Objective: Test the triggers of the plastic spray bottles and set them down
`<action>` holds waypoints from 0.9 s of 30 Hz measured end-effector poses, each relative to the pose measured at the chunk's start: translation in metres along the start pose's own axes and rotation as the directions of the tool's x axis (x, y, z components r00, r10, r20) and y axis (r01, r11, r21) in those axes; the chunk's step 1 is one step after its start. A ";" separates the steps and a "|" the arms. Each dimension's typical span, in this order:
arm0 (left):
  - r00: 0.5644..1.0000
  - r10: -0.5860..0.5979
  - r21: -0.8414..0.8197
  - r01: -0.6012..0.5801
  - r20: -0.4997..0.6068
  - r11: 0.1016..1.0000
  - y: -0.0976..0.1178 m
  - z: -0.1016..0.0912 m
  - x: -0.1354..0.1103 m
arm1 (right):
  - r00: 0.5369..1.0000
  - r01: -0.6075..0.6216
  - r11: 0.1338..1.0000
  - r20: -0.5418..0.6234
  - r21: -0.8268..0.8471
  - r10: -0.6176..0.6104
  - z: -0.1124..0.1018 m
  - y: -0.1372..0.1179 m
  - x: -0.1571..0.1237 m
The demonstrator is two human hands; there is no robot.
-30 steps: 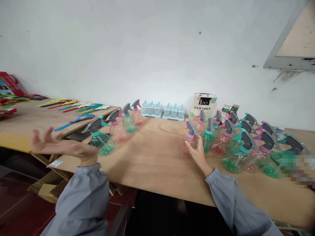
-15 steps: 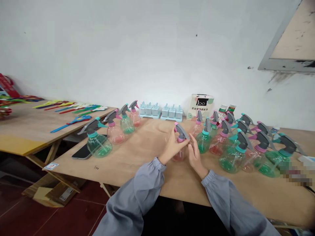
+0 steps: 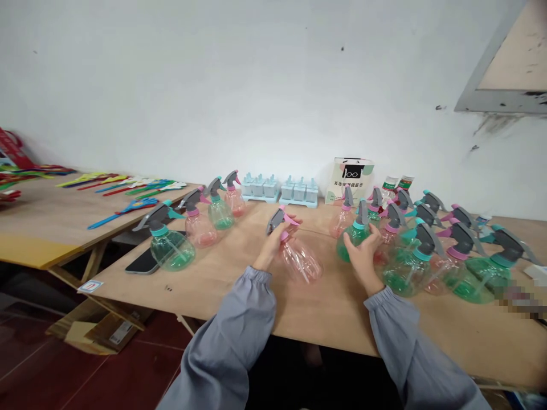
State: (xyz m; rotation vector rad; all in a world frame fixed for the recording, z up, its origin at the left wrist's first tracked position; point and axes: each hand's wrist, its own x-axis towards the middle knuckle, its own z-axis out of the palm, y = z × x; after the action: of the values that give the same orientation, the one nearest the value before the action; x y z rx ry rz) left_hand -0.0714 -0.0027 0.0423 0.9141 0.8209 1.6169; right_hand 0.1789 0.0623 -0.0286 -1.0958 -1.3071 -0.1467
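In my left hand (image 3: 273, 246) is a pink spray bottle (image 3: 301, 262) with a grey trigger head, gripped round its neck. The bottle leans, its head to the left and its base to the lower right over the table. My right hand (image 3: 365, 253) is at a green spray bottle (image 3: 348, 245) with a turquoise collar, thumb on the left and fingers curled round the right side. That bottle stands upright, and part of its body is hidden behind the hand.
More pink and green spray bottles (image 3: 405, 273) crowd the right side. Several stand at the left, with a phone (image 3: 145, 263) beside the green one (image 3: 173, 250). Light-blue ice-pop moulds (image 3: 299, 193) and a printed box (image 3: 350, 181) line the wall. Colourful scissors-like items (image 3: 123, 213) lie on the left table.
My left hand has moved left and tilted the pink spray bottle. My right hand has left that bottle's head and moved right to the green spray bottle.
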 end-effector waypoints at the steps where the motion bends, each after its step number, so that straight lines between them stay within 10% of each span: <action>1: 0.999 -0.016 -0.049 0.018 0.034 0.999 0.001 -0.001 0.000 | 0.999 -0.020 1.000 0.032 0.003 0.019 0.004 0.003 -0.003; 27: 0.989 0.112 -0.173 -0.094 0.097 0.980 0.005 -0.010 0.001 | 0.952 -0.033 0.982 0.305 0.186 -0.026 0.015 -0.019 -0.033</action>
State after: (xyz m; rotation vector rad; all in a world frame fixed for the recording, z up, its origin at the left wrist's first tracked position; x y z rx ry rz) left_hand -0.0821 -0.0032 0.0421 0.9260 0.5627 1.6841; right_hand 0.1456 0.0479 -0.0472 -0.9832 -1.5617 0.1558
